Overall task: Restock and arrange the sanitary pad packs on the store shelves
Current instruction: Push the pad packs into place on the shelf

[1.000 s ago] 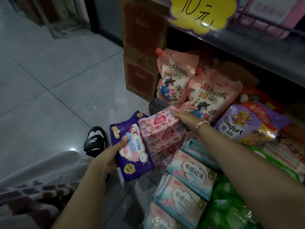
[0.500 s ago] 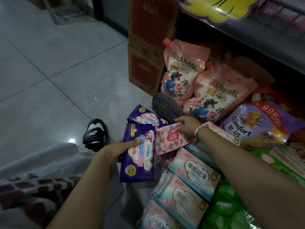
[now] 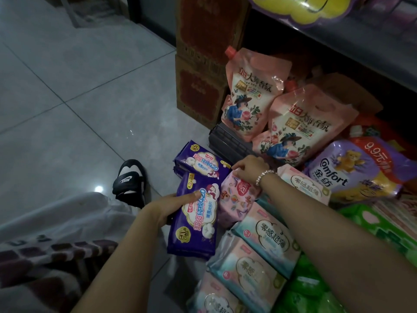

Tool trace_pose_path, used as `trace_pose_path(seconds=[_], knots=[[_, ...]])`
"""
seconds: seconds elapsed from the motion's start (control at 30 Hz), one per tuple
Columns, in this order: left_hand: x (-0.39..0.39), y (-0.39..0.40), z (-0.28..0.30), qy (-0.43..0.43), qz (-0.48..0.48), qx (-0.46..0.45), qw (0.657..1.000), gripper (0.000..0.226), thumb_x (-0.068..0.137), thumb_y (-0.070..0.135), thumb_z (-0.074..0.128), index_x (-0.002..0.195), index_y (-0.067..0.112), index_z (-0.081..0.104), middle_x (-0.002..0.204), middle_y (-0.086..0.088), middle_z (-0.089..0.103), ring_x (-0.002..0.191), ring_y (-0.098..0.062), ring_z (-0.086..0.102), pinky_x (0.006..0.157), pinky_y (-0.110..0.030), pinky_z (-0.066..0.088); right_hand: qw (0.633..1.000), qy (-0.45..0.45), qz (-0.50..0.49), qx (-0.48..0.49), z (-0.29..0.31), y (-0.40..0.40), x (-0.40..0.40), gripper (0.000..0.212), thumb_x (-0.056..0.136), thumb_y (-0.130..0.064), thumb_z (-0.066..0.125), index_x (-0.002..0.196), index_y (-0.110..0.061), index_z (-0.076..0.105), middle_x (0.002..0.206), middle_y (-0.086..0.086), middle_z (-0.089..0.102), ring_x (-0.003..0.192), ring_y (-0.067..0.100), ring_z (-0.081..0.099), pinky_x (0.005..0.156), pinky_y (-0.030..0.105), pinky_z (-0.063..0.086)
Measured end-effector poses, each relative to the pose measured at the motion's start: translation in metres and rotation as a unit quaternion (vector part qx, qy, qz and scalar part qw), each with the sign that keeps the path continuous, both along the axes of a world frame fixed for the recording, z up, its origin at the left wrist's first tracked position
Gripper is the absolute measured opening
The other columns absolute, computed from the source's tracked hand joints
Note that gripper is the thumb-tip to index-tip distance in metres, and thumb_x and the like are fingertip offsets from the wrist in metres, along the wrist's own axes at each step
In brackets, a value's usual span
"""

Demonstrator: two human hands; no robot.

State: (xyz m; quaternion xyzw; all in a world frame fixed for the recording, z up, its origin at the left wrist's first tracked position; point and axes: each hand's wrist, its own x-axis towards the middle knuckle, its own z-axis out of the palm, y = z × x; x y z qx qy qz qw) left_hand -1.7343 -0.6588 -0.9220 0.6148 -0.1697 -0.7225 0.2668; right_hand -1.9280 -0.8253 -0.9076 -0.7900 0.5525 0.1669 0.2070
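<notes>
My left hand (image 3: 168, 206) holds a purple pad pack (image 3: 196, 220) by its left edge, thumb across the front. A second purple pad pack (image 3: 199, 161) lies just beyond it on the floor. My right hand (image 3: 248, 168), with a bead bracelet at the wrist, grips the top end of a pink patterned pad pack (image 3: 237, 199) that stands between the purple pack and a row of pale pink-and-teal pad packs (image 3: 268, 236). That row runs from the lower middle up under my right forearm, and another such pack (image 3: 304, 184) lies past my wrist.
Two pink detergent pouches (image 3: 300, 129) lean on a dark crate (image 3: 228, 143) under the shelf (image 3: 361, 44). A purple Comfort bag (image 3: 352, 170) lies right of them, green packs (image 3: 383, 224) at lower right, brown cartons (image 3: 200, 71) at the back. My sandalled foot (image 3: 130, 179) rests on grey floor tiles.
The pink pack has come down from a raised position and now stands low beside the purple pack. My left hand brought its purple pack lower, uncovering the second purple pack behind it.
</notes>
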Motion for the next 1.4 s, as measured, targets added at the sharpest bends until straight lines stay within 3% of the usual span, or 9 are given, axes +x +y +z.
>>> trace_pose_path(seconds=[0.13, 0.23, 0.43, 0.63, 0.8, 0.9, 1.07, 1.3, 1.4], knots=[[-0.003, 0.003, -0.011, -0.004, 0.012, -0.006, 1.000, 0.073, 0.057, 0.047, 0.087, 0.115, 0.012, 0.061, 0.103, -0.010, 0.074, 0.099, -0.032, 0.069, 0.097, -0.051, 0.050, 0.997, 0.068, 0.010, 0.023, 0.001, 0.002, -0.006, 0.038, 0.090, -0.057, 0.050, 0.123, -0.041, 0.058, 0.141, 0.006, 0.038, 0.132, 0.036, 0.030, 0.110, 0.044, 0.025], [-0.008, 0.001, -0.013, -0.020, 0.027, -0.022, 0.999, 0.056, 0.067, 0.044, 0.080, 0.111, 0.015, 0.061, 0.099, -0.008, 0.075, 0.094, -0.029, 0.070, 0.093, -0.048, 0.052, 0.999, 0.054, 0.006, 0.002, -0.004, 0.003, -0.008, 0.039, 0.091, -0.054, 0.052, 0.125, -0.035, 0.057, 0.138, 0.008, 0.041, 0.129, 0.035, 0.033, 0.108, 0.040, 0.028], [-0.018, -0.004, -0.017, -0.022, 0.046, -0.067, 0.996, 0.024, 0.084, 0.032, 0.071, 0.101, 0.019, 0.060, 0.082, 0.001, 0.076, 0.077, -0.019, 0.072, 0.065, -0.031, 0.056, 1.000, -0.012, -0.013, -0.025, -0.010, 0.009, -0.011, 0.048, 0.091, -0.044, 0.058, 0.136, -0.030, 0.051, 0.151, 0.004, 0.033, 0.136, 0.029, 0.026, 0.111, 0.037, 0.025], [-0.010, -0.004, -0.015, -0.029, 0.016, -0.073, 0.997, 0.027, 0.083, 0.030, 0.071, 0.105, 0.017, 0.060, 0.090, -0.002, 0.076, 0.082, -0.022, 0.073, 0.070, -0.034, 0.058, 0.999, 0.007, -0.015, -0.048, -0.004, 0.020, -0.018, 0.057, 0.088, -0.053, 0.056, 0.141, -0.035, 0.043, 0.149, 0.002, 0.035, 0.132, 0.029, 0.029, 0.106, 0.038, 0.026], [-0.001, -0.003, -0.007, -0.031, 0.008, -0.084, 0.996, 0.030, 0.082, 0.026, 0.072, 0.107, 0.016, 0.060, 0.094, -0.006, 0.075, 0.086, -0.025, 0.072, 0.071, -0.036, 0.058, 0.997, -0.046, -0.043, -0.049, 0.001, 0.030, -0.018, 0.058, 0.088, -0.048, 0.060, 0.141, -0.031, 0.044, 0.151, 0.002, 0.035, 0.134, 0.028, 0.030, 0.107, 0.037, 0.026], [0.004, -0.004, -0.005, -0.023, 0.072, -0.074, 0.994, 0.044, 0.074, 0.031, 0.075, 0.110, 0.012, 0.060, 0.091, -0.008, 0.075, 0.085, -0.027, 0.071, 0.074, -0.040, 0.057, 0.991, -0.104, -0.064, -0.057, 0.006, 0.037, -0.014, 0.053, 0.087, -0.047, 0.062, 0.136, -0.030, 0.051, 0.142, 0.000, 0.047, 0.128, 0.026, 0.035, 0.104, 0.036, 0.030], [0.003, -0.014, -0.004, 0.018, 0.215, -0.036, 0.976, 0.039, 0.083, 0.036, 0.071, 0.109, 0.011, 0.059, 0.098, -0.012, 0.072, 0.088, -0.030, 0.069, 0.073, -0.043, 0.057, 0.973, -0.211, -0.090, 0.028, 0.013, 0.049, 0.000, 0.045, 0.090, -0.049, 0.056, 0.129, -0.027, 0.058, 0.120, 0.002, 0.064, 0.105, 0.018, 0.059, 0.090, 0.033, 0.049], [0.006, -0.055, -0.015, 0.074, 0.335, -0.025, 0.939, 0.044, 0.084, 0.037, 0.071, 0.117, 0.011, 0.057, 0.108, -0.015, 0.070, 0.090, -0.034, 0.069, 0.067, -0.044, 0.057, 0.935, -0.299, -0.171, 0.086, 0.008, 0.052, 0.016, 0.051, 0.095, -0.052, 0.044, 0.133, -0.020, 0.055, 0.136, -0.001, 0.055, 0.124, 0.016, 0.050, 0.105, 0.036, 0.040], [0.010, -0.084, -0.021, 0.072, 0.374, -0.033, 0.924, 0.054, 0.079, 0.041, 0.075, 0.120, 0.011, 0.057, 0.109, -0.014, 0.070, 0.093, -0.034, 0.069, 0.072, -0.046, 0.058, 0.923, -0.307, -0.204, 0.110, -0.001, 0.051, 0.019, 0.054, 0.091, -0.062, 0.044, 0.132, -0.029, 0.055, 0.136, -0.003, 0.055, 0.126, 0.017, 0.049, 0.109, 0.040, 0.038]])
